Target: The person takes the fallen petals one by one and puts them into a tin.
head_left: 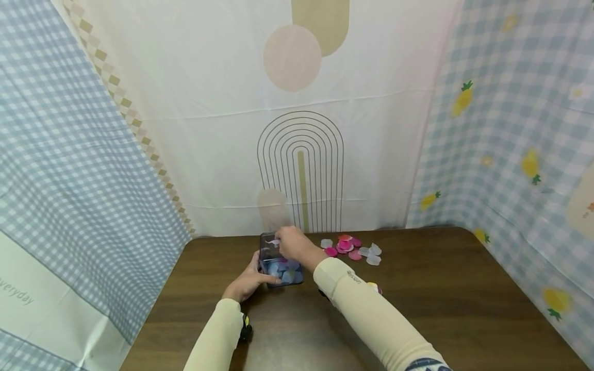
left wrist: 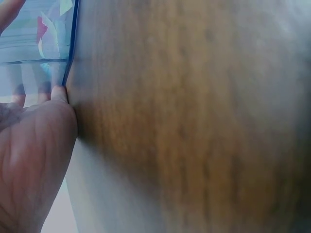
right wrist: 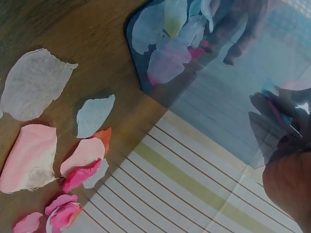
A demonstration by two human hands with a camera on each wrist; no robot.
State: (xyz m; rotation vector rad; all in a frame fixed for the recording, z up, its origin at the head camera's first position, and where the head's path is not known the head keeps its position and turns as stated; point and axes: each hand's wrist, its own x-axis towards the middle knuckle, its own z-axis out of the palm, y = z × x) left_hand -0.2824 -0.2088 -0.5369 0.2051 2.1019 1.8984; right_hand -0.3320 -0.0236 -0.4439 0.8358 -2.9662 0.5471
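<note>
A clear, blue-tinted plastic box [head_left: 265,252] sits near the back of the table, with blue and purple petals [head_left: 289,274] in its near part. My left hand [head_left: 247,282] holds the box from its left, thumb along the near side; in the left wrist view, fingertips [left wrist: 58,93] of the left hand show at the box wall [left wrist: 73,39]. Over the box's far part, my right hand [head_left: 293,242] pinches a pale purplish petal [head_left: 273,242]. The right wrist view shows its dark, shaded fingers [right wrist: 265,109] behind the clear wall, with the petal only partly visible.
Loose pink, red and white petals [head_left: 345,245] lie on the brown table [head_left: 431,288] to the right of the box. A small yellow-and-white thing [head_left: 373,285] is partly hidden by the right sleeve. A patterned cloth [head_left: 213,154] hangs behind the table.
</note>
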